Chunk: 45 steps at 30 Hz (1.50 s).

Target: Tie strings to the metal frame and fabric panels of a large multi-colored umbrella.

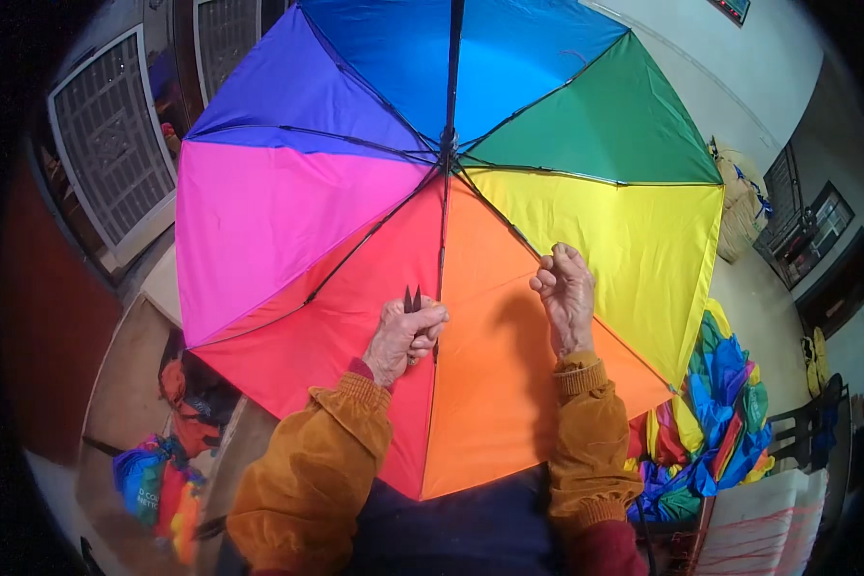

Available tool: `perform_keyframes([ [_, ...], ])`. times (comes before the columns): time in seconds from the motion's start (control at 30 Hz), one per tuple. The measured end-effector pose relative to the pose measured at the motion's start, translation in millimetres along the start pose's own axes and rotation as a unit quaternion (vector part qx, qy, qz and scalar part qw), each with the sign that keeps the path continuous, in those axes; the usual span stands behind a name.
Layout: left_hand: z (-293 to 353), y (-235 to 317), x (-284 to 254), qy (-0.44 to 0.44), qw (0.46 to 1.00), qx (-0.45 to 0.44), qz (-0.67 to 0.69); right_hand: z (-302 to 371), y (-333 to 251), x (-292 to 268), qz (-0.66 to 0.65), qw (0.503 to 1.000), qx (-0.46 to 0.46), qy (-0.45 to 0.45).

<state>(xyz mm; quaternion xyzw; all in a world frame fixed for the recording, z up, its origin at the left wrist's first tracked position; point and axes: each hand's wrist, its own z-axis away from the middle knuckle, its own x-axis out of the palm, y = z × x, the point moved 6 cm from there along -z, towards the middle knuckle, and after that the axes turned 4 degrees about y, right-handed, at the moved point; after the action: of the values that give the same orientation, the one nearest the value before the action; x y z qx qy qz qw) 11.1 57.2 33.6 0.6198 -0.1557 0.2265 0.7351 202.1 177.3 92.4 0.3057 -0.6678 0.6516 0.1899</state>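
Note:
An opened umbrella (pixel 346 278) with panels of several bright colours fills the middle of the view, its inner side and thin black ribs facing me. From its hub the dark shaft (pixel 454 67) runs up out of the picture. My left hand (pixel 403 336) is closed in front of the red panel, around small thread snips (pixel 412 300) whose two dark pointed blades stick up above the fist. My right hand (pixel 566 293) is raised by the rib between the orange and yellow panels, thumb and fingertips pinched together. Whatever the pinch holds is too small to make out.
A heap of multicoloured umbrella cloth (pixel 706 432) lies at the right, near a white surface with red threads (pixel 768 518). More folded coloured cloth (pixel 168 490) sits in a box-like space at lower left. A barred window panel (pixel 115 134) stands at upper left.

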Motion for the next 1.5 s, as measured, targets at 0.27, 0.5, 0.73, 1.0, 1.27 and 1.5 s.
perform_keyframes([
  [0.27,-3,-2,1,0.009,1.000,0.012,-0.007,-9,3,-12,-0.015,1.000,-0.015,0.016],
  [0.5,-6,-7,0,0.010,0.999,0.003,0.045,-4,4,-5,0.028,1.000,-0.004,0.011],
  [0.73,-8,-11,-2,0.037,0.999,-0.006,0.024,-5,1,-5,0.038,0.999,-0.005,-0.002],
  [1.0,-10,-14,-10,0.039,0.998,-0.007,0.045,-8,5,-9,0.016,0.999,-0.021,0.024],
  [1.27,-12,-17,-11,0.036,0.999,-0.013,0.032,-11,5,-11,-0.010,1.000,-0.024,-0.001],
  [1.5,-11,-14,-10,0.062,0.998,-0.010,0.026,-12,6,-7,0.015,0.999,-0.007,-0.028],
])
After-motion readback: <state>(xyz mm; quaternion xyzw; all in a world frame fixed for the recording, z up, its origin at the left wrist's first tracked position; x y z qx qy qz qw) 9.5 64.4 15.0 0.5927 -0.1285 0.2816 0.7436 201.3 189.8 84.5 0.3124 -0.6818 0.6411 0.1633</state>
